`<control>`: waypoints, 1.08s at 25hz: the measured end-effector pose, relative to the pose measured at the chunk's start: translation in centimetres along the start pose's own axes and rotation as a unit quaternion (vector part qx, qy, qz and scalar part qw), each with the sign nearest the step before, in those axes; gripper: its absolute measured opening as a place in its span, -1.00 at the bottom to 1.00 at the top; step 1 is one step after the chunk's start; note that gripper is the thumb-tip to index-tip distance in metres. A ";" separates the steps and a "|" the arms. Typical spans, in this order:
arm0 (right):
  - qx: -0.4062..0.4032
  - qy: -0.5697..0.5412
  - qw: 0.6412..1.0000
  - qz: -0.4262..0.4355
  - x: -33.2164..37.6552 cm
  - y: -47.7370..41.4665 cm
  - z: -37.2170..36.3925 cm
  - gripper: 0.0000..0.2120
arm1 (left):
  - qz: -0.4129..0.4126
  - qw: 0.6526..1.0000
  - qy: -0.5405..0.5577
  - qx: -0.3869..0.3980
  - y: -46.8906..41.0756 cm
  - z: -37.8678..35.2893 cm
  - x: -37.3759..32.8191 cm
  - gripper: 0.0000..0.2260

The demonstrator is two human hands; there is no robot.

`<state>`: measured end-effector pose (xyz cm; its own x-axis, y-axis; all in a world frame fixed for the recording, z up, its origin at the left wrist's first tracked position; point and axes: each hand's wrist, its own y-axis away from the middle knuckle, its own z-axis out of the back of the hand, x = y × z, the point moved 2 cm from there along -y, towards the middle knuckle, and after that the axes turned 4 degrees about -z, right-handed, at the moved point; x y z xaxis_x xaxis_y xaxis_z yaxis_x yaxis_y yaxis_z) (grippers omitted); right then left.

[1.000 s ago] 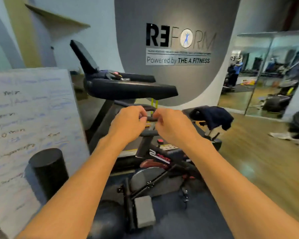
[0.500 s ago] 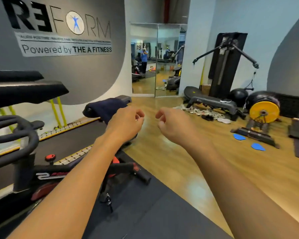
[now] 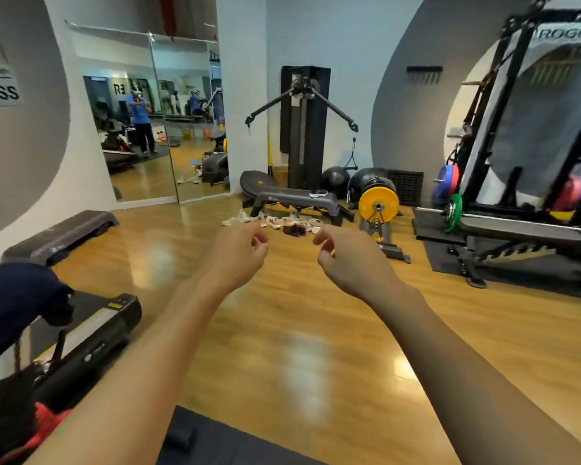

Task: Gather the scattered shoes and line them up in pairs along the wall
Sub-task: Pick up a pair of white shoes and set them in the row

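A heap of scattered shoes (image 3: 275,222), mostly pale with one dark pair, lies on the wooden floor across the room, in front of a black step bench (image 3: 296,198). One more shoe (image 3: 318,193) sits on top of that bench. My left hand (image 3: 239,253) and right hand (image 3: 353,260) are held out in front of me at chest height, side by side, well short of the shoes. The fingers of both curl loosely and hold nothing.
A treadmill (image 3: 91,344) with dark cloth stands at the near left, and a low step platform (image 3: 61,234) lies by the left wall. Mirrors (image 3: 155,129), a cable machine (image 3: 304,129), a yellow weight plate (image 3: 378,205) and a squat rack (image 3: 530,135) line the far and right sides.
My view has swung right, from the exercise bike to the open gym floor. Both hands let go of the bike's handlebar and now hover empty in the air.
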<state>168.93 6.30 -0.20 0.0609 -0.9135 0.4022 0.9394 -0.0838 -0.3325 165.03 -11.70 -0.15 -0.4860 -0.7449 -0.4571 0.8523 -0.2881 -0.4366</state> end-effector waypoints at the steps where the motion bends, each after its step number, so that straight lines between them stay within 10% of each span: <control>1: -0.004 0.001 1.000 -0.008 -1.5 -2.4 -0.8 -0.76 | -0.006 1.000 0.001 0.004 -2.5 -1.4 0.8 -0.87; 27: 0.014 -0.017 1.000 -0.021 -17.2 -71.3 -26.4 -0.77 | 0.051 0.997 -0.019 0.056 -66.1 -26.7 34.3 -0.87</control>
<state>91.94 17.44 -5.93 0.0319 -0.8950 0.4449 0.9507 -0.1103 -0.2900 86.89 -2.18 -7.65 -0.3889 -0.7960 -0.4638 0.9146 -0.2732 -0.2982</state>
